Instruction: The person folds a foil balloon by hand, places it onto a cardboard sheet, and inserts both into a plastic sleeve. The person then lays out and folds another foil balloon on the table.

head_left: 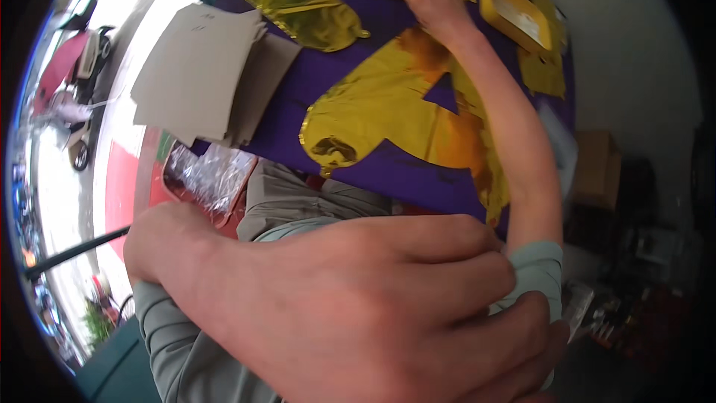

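Gold foil balloon [395, 104] lies flat on the purple-covered bench [335, 67], between a stack of grey card sheets [198, 67] and a yellow tray [514, 13]. Left hand [350, 306] fills the foreground, fingers pinching the pale green cuff [533, 272] on the right arm. Right hand [436, 7] rests at the far edge of the balloon; grip cannot be told.
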Demonstrator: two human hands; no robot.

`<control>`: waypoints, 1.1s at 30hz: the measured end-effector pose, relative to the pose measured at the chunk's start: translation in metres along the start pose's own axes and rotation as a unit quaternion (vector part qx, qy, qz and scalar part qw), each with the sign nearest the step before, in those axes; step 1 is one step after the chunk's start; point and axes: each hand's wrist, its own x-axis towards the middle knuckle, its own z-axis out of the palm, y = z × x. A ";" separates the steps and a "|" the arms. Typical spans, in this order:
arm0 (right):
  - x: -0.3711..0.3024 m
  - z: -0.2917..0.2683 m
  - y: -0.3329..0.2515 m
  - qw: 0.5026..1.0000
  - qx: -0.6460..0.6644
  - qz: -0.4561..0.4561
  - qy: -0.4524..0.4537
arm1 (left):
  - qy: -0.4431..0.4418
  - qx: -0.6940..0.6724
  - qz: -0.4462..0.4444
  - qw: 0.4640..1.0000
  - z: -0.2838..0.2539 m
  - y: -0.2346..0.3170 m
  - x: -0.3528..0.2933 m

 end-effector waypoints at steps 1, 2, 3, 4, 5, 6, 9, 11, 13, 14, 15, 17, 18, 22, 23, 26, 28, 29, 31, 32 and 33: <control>0.001 0.001 -0.005 1.000 -0.010 0.015 -0.013 | 0.000 0.001 -0.001 1.000 -0.001 -0.002 0.000; 0.003 0.000 -0.007 0.999 -0.022 0.033 -0.027 | -0.001 -0.001 0.000 1.000 -0.001 -0.004 0.001; 0.009 0.002 -0.008 0.999 -0.022 0.036 -0.028 | -0.004 -0.006 0.003 1.000 0.000 -0.007 0.002; 0.016 0.004 -0.008 0.998 0.003 0.065 -0.015 | -0.009 -0.011 0.009 1.000 0.003 -0.006 0.005; 0.018 0.003 -0.012 0.995 0.028 0.096 -0.008 | -0.014 -0.024 0.012 1.000 0.005 -0.010 0.007; 0.016 0.000 -0.012 0.994 0.024 0.106 -0.014 | -0.019 -0.037 0.016 0.999 0.009 -0.013 0.008; 0.040 -0.037 -0.026 0.952 0.184 0.242 -0.045 | -0.033 -0.061 0.029 0.997 0.013 -0.019 0.012; 0.049 -0.046 -0.029 0.928 0.245 0.272 -0.070 | -0.036 -0.071 0.040 0.996 0.017 -0.021 0.016; 0.044 -0.035 -0.016 0.923 0.241 0.292 -0.066 | -0.035 -0.073 0.045 0.996 0.018 -0.023 0.017; 0.043 -0.032 -0.011 0.918 0.239 0.311 -0.063 | -0.034 -0.070 0.045 0.996 0.017 -0.023 0.016; 0.045 -0.030 -0.013 0.924 0.249 0.287 -0.037 | -0.032 -0.057 0.041 0.997 0.015 -0.019 0.015; 0.016 -0.015 0.008 0.922 0.305 0.234 0.054 | -0.029 -0.053 0.039 0.997 0.013 -0.016 0.014; 0.006 -0.009 0.015 0.906 0.349 0.188 0.147 | -0.030 -0.057 0.042 0.997 0.012 -0.018 0.013; 0.032 -0.002 -0.012 0.946 0.164 0.267 0.083 | -0.057 -0.030 0.044 0.997 -0.002 -0.015 0.021; 0.028 -0.001 -0.010 0.951 0.178 0.246 0.065 | -0.079 -0.015 0.048 0.996 -0.012 -0.013 0.028; 0.028 0.000 -0.009 0.959 0.197 0.185 0.080 | -0.142 0.043 0.058 0.987 -0.032 -0.010 0.044; 0.028 -0.002 -0.012 0.961 0.213 0.176 -0.001 | -0.136 0.021 0.043 0.990 -0.031 -0.012 0.046; 0.037 -0.012 -0.031 0.979 0.148 0.135 0.038 | -0.126 0.012 0.016 0.992 -0.034 -0.011 0.044; 0.021 -0.014 -0.014 0.979 0.146 0.144 0.009 | -0.115 -0.015 -0.005 0.993 -0.022 -0.017 0.040; 0.027 -0.013 -0.015 0.978 0.156 0.141 -0.008 | -0.092 -0.002 0.001 0.996 -0.015 -0.014 0.034; 0.033 -0.012 -0.016 0.977 0.171 0.127 -0.001 | -0.069 0.012 0.007 0.998 -0.008 -0.013 0.028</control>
